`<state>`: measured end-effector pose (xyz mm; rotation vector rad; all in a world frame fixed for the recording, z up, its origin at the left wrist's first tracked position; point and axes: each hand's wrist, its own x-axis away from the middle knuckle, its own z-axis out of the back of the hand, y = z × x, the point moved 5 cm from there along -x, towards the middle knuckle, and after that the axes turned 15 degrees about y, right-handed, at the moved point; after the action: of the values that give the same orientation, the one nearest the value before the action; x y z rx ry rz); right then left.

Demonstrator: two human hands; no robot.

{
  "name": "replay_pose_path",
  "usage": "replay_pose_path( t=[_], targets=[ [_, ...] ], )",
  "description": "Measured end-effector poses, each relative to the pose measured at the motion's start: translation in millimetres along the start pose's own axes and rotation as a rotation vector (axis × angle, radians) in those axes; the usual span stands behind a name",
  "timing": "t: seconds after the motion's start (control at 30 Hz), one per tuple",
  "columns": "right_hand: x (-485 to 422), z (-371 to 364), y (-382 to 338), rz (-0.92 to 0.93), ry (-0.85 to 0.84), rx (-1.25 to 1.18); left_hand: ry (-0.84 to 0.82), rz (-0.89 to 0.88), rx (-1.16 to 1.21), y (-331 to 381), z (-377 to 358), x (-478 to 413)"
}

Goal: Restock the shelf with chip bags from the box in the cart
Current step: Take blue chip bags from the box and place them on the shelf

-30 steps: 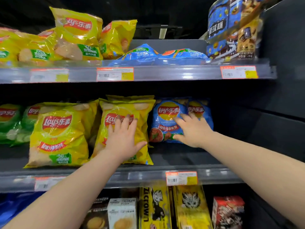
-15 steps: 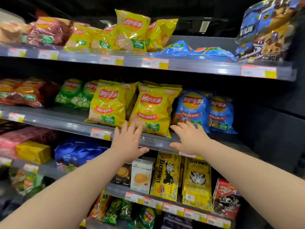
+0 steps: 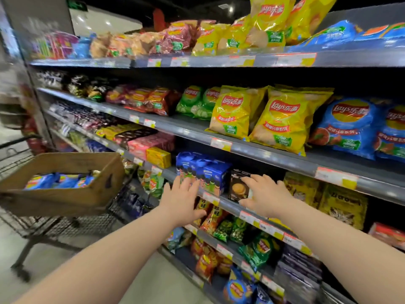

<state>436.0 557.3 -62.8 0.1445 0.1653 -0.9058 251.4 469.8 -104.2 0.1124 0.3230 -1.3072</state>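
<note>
Yellow chip bags (image 3: 285,121) and blue chip bags (image 3: 348,128) stand upright on the grey shelf (image 3: 267,153) at the right. At the left, a cardboard box (image 3: 65,196) rests in a black wire cart (image 3: 65,227) and holds several blue chip bags (image 3: 59,181). My left hand (image 3: 182,200) and my right hand (image 3: 265,196) are stretched out in front of the shelf below the chips, fingers spread, holding nothing. Both hands are well to the right of the box.
Shelves run from the far left to the near right, packed with snack bags and boxes. Blue cartons (image 3: 203,172) and a dark biscuit box (image 3: 238,187) sit just behind my hands. Pale floor (image 3: 142,281) lies between the cart and the shelving.
My hands have come off the yellow and blue bags on the shelf and dropped lower. The view has swung left, bringing the cart and box into sight.
</note>
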Motion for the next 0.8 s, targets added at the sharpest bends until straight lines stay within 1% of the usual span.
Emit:
replay_pose_path(
  t=[0.17, 0.3, 0.47, 0.63, 0.8],
  targets=[
    [-12, -10, -68, 0.095, -0.015, 0.025, -0.045, 0.067, 0.02, -60, -14, 32],
    [-42, -19, -142, 0.141, -0.003, 0.01, -0.055, 0.128, 0.045, -132, -32, 45],
    [-96, -40, -270, 0.234, -0.021, -0.001, -0.106, 0.225, 0.039, -257, -53, 69],
    [-146, -61, -407, 0.349, -0.049, -0.064, -0.085, 0.343, -0.025, -393, -61, 96],
    [-180, -74, -508, 0.449, -0.095, -0.085, -0.11, 0.463, -0.05, -490, -70, 122]
  ],
)
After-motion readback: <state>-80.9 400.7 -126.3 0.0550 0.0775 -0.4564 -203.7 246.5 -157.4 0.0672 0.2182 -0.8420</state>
